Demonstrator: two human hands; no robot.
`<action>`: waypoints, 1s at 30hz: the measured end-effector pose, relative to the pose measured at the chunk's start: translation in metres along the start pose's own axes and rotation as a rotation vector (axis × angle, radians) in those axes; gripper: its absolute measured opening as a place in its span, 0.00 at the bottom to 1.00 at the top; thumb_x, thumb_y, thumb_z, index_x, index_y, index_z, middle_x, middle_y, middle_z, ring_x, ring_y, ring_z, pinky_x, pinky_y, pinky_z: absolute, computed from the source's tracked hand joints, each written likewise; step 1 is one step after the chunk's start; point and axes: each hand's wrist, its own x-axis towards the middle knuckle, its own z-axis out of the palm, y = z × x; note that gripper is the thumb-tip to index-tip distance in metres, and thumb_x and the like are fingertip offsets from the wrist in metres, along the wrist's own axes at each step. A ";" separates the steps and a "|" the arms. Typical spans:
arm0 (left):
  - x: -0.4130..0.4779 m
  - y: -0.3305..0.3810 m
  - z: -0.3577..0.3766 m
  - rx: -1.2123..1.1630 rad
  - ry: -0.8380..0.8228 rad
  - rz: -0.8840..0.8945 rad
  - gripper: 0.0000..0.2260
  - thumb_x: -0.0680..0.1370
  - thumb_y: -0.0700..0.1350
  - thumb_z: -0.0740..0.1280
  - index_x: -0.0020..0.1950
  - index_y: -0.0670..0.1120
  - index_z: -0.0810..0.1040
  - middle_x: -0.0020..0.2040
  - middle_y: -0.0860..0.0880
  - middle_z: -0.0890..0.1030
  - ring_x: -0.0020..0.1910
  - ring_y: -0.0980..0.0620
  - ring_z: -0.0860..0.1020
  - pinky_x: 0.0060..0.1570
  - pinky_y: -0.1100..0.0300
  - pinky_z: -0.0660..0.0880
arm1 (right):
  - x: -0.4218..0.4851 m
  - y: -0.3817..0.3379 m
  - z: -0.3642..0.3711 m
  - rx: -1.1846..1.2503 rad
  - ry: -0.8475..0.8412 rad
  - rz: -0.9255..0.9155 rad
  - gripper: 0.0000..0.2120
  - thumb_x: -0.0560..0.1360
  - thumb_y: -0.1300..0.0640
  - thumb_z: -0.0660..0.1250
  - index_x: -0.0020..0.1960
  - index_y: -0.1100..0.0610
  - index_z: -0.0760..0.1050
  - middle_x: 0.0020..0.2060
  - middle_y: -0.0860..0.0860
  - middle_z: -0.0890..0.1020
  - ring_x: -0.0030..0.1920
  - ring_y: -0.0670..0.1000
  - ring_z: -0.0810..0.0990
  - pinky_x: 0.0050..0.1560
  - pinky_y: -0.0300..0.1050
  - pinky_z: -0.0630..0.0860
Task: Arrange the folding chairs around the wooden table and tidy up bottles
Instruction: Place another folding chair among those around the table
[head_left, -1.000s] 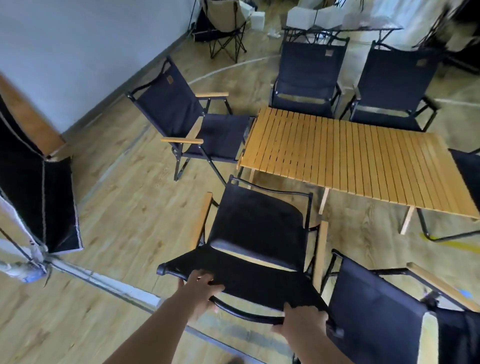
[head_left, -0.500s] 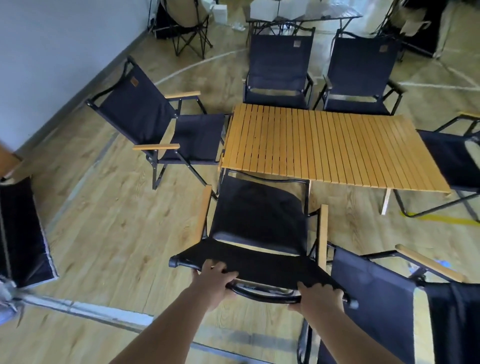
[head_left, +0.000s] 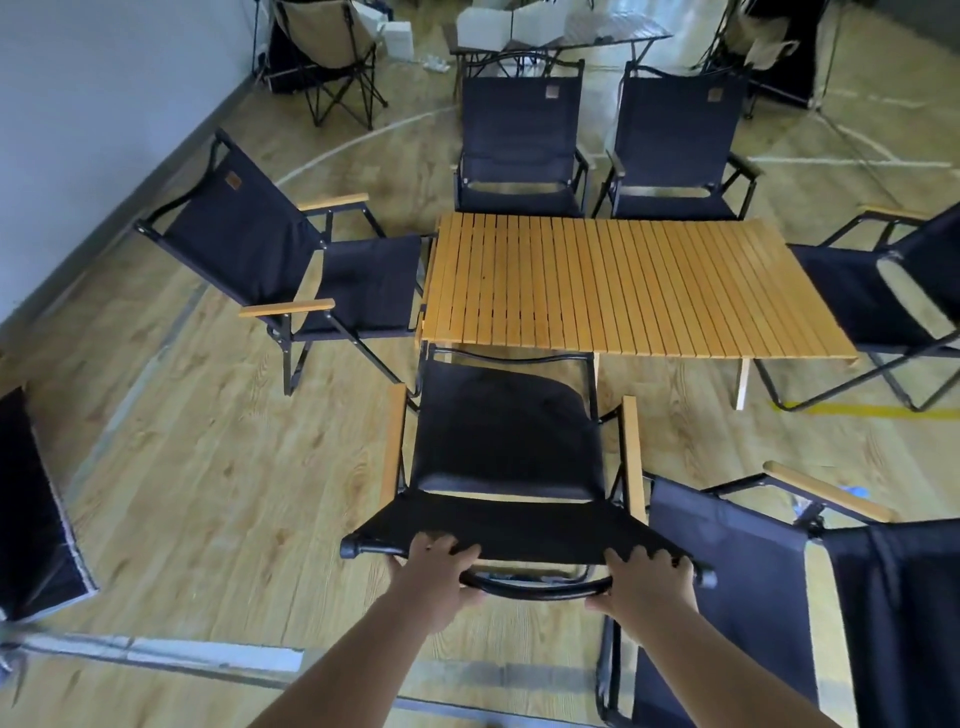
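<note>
A black folding chair (head_left: 509, 447) with wooden armrests stands in front of me, its seat front at the near long side of the slatted wooden table (head_left: 618, 286). My left hand (head_left: 431, 577) and my right hand (head_left: 647, 584) both grip the top bar of its backrest. Two more black chairs (head_left: 519, 140) (head_left: 675, 140) face the table's far side. One chair (head_left: 291, 260) stands at its left end and another (head_left: 883, 291) at its right end. A further chair (head_left: 753, 582) stands close at my right. No bottle is plainly visible.
A grey wall (head_left: 104, 78) runs along the left. A beige camping chair (head_left: 332, 47) and a small table with white boxes (head_left: 519, 26) stand at the back. A dark panel on a stand (head_left: 31, 519) is at the left edge. Bare wooden floor (head_left: 208, 493) lies left of the held chair.
The held chair has moved forward toward the table's near side, and my view has shifted right, bringing the right-end chair into view. Both hands keep their grip on the backrest bar.
</note>
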 end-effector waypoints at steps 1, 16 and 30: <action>-0.002 0.001 -0.002 -0.025 -0.003 -0.019 0.29 0.79 0.64 0.58 0.78 0.60 0.56 0.78 0.53 0.57 0.77 0.46 0.50 0.69 0.29 0.53 | -0.003 0.001 -0.001 0.030 -0.006 -0.007 0.41 0.74 0.28 0.59 0.79 0.47 0.54 0.74 0.56 0.66 0.74 0.62 0.63 0.72 0.65 0.61; -0.042 0.105 -0.002 -0.059 0.124 0.137 0.14 0.80 0.55 0.57 0.62 0.54 0.77 0.59 0.55 0.78 0.60 0.52 0.75 0.69 0.47 0.64 | -0.098 0.119 0.024 0.461 0.190 0.126 0.27 0.79 0.50 0.64 0.76 0.47 0.62 0.73 0.48 0.67 0.72 0.53 0.67 0.64 0.51 0.73; -0.125 0.419 0.103 -0.115 0.066 0.433 0.20 0.82 0.48 0.59 0.74 0.48 0.68 0.74 0.50 0.69 0.72 0.50 0.68 0.69 0.59 0.64 | -0.290 0.400 0.194 0.569 0.193 0.404 0.28 0.77 0.53 0.61 0.76 0.45 0.60 0.75 0.45 0.64 0.71 0.53 0.67 0.63 0.53 0.73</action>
